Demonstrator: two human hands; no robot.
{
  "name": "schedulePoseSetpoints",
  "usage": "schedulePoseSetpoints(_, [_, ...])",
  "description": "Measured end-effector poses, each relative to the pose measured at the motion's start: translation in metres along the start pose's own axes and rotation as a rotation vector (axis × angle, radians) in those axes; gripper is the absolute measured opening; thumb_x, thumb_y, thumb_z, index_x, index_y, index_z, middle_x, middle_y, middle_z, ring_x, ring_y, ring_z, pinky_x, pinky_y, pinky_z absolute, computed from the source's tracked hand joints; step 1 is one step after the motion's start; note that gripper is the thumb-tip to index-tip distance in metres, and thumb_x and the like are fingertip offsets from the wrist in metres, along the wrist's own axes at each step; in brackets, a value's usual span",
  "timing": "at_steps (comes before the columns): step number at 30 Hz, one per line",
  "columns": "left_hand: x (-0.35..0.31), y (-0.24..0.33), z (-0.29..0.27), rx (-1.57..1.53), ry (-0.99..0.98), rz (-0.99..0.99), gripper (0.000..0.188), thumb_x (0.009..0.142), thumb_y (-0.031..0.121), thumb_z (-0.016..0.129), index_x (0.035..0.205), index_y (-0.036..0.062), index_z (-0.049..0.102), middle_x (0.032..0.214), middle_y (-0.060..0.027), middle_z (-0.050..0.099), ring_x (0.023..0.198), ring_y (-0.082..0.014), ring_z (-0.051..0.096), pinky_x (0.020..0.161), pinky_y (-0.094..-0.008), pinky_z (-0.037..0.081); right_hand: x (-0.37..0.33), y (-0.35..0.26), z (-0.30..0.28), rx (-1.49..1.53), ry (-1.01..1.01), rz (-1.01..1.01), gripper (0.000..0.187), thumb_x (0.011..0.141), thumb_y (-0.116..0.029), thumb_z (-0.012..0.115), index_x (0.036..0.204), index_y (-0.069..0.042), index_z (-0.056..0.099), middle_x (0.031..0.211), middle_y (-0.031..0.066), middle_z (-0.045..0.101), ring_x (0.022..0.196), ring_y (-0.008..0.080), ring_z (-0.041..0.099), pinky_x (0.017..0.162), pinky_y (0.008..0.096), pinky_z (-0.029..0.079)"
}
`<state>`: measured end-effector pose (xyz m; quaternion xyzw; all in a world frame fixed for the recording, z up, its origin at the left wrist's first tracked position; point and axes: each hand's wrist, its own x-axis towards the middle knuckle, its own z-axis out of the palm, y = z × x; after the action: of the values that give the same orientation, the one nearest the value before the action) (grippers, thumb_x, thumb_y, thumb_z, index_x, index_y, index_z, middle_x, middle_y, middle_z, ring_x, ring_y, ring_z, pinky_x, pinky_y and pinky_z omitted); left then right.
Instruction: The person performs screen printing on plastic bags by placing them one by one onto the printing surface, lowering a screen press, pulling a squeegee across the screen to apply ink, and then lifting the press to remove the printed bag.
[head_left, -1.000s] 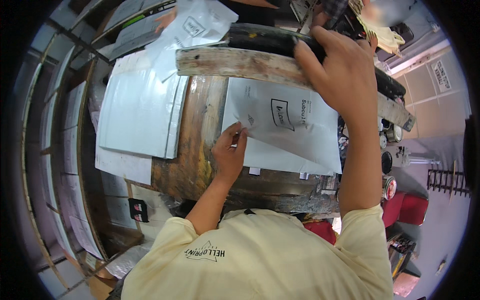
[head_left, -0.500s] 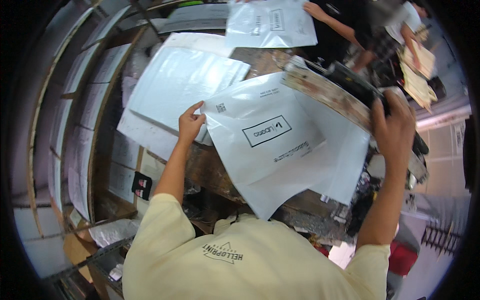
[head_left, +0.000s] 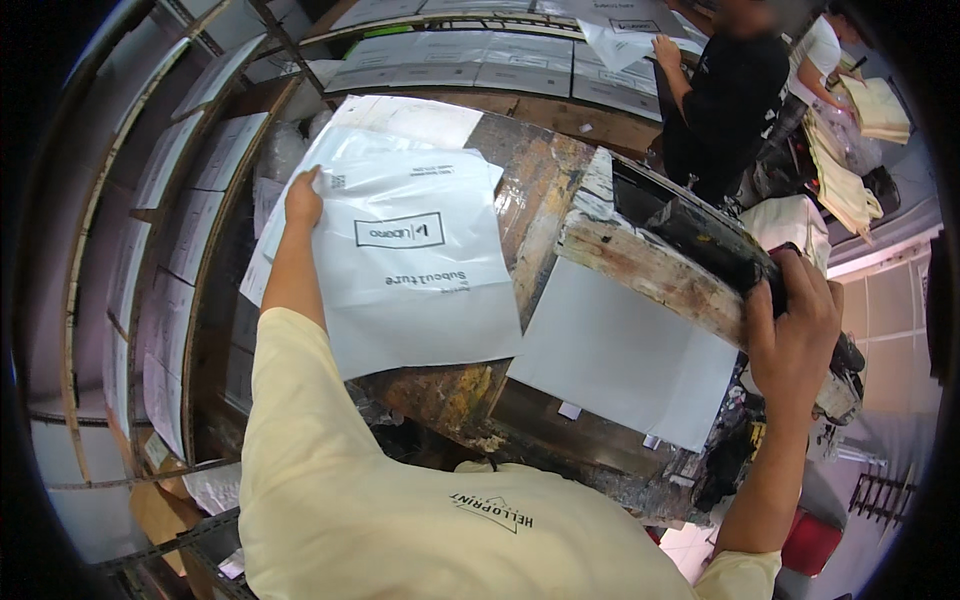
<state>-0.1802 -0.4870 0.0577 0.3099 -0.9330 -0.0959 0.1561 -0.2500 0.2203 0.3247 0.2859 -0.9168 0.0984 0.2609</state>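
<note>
My left hand pinches the upper left corner of a white plastic bag with black print. The bag hangs flat over a stack of white bags at the left of the table. On the right, my right hand is closed round the near right end of a paint-stained wooden screen-printing frame, which is tilted up. Below the frame a plain white sheet-like surface lies on the worn table; whether it is a board or another bag I cannot tell.
Shelves with white printed sheets run along the back, and racks line the left. A person in black at the back holds a similar bag. Another person in white stands farther right near cream cloth.
The printed bag has moved left, off the white surface under the frame and over the stack, carried by my left hand. My right hand stays on the frame. The other person's bag moved away.
</note>
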Motion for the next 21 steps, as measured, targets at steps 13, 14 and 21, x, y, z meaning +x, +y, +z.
schedulePoseSetpoints(13, [-0.416, 0.328, 0.08, -0.39, -0.581, 1.03, 0.105, 0.079, 0.061, 0.079, 0.158, 0.0067, 0.037, 0.164, -0.024, 0.029, 0.154, -0.0437, 0.022, 0.126, -0.0573, 0.016, -0.024, 0.001, 0.018, -0.056, 0.084, -0.016, 0.042, 0.091, -0.039, 0.067, 0.106, 0.0, 0.071, 0.099, 0.0197, 0.07, 0.093, 0.0393, 0.065, 0.083, 0.0466, 0.048])
schedulePoseSetpoints(14, [-0.428, 0.334, 0.083, -0.356, -0.572, 1.049, 0.107, 0.078, 0.066, 0.076, 0.158, 0.007, 0.036, 0.165, -0.0243, 0.027, 0.154, -0.0449, 0.021, 0.125, -0.06, 0.014, -0.026, 0.0, 0.019, -0.07, 0.098, -0.007, 0.044, 0.091, -0.041, 0.067, 0.106, 0.0, 0.071, 0.099, 0.0196, 0.07, 0.094, 0.039, 0.066, 0.083, 0.0466, 0.048])
schedulePoseSetpoints(21, [-0.468, 0.341, 0.099, -0.226, -0.565, 1.056, 0.117, 0.074, 0.085, 0.063, 0.157, 0.0064, 0.038, 0.165, -0.0247, 0.024, 0.153, -0.0497, 0.02, 0.119, -0.0726, 0.012, -0.047, 0.001, 0.025, -0.032, 0.133, 0.004, 0.048, 0.091, -0.047, 0.066, 0.106, -0.002, 0.072, 0.097, 0.017, 0.072, 0.092, 0.0368, 0.067, 0.084, 0.0463, 0.049])
